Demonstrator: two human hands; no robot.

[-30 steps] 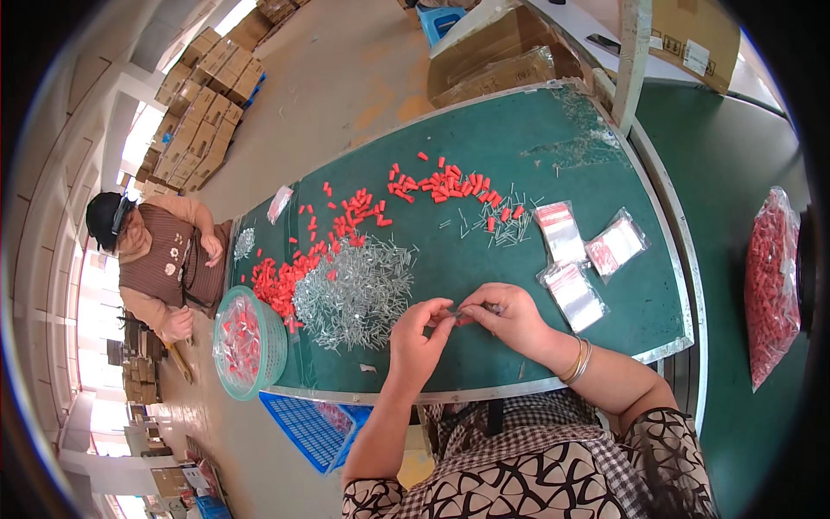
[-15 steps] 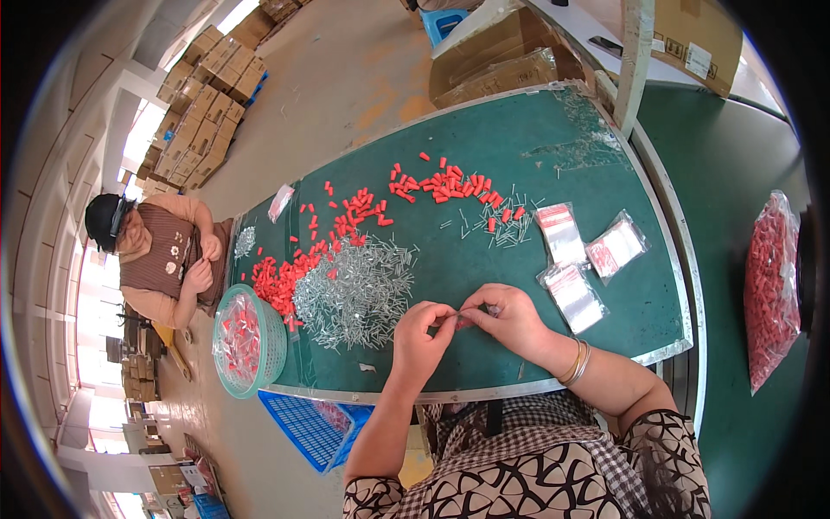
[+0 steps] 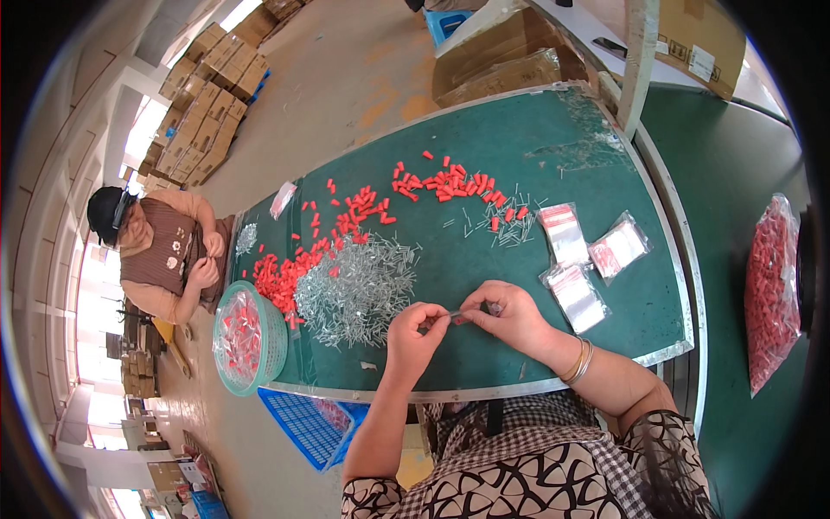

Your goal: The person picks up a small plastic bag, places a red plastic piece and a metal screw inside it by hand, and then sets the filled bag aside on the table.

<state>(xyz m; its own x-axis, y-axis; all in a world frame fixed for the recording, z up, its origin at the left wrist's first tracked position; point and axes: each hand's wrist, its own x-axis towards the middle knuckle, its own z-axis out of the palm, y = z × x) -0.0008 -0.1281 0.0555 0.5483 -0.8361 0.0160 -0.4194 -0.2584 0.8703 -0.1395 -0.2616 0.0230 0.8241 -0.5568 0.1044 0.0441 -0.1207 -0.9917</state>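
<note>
Just above the table's near edge, my left hand [image 3: 417, 337] and my right hand [image 3: 510, 320] are close together, both with pinched fingers. Between their fingertips shows the edge of a small clear plastic bag [image 3: 456, 315] with a hint of red; most of it is hidden by the fingers. Left of my left hand lies a big heap of silver screws [image 3: 359, 290]. Beyond it are red plastic wall plugs [image 3: 281, 281], loosely spread. Flat zip bags [image 3: 575, 298] with red strips lie beyond my right hand.
A green basket [image 3: 275, 346] with bagged red plugs stands at the table's left corner, near a seated co-worker [image 3: 164, 251]. Smaller piles of red plugs [image 3: 458, 183] and screws [image 3: 517, 227] lie farther back. A large bag of red plugs [image 3: 769, 294] is far right; a blue crate [image 3: 307, 428] sits below.
My left hand has shifted slightly left, and the gap between my fingertips has widened, showing more of the clear bag edge. My right hand stays almost where it was.
</note>
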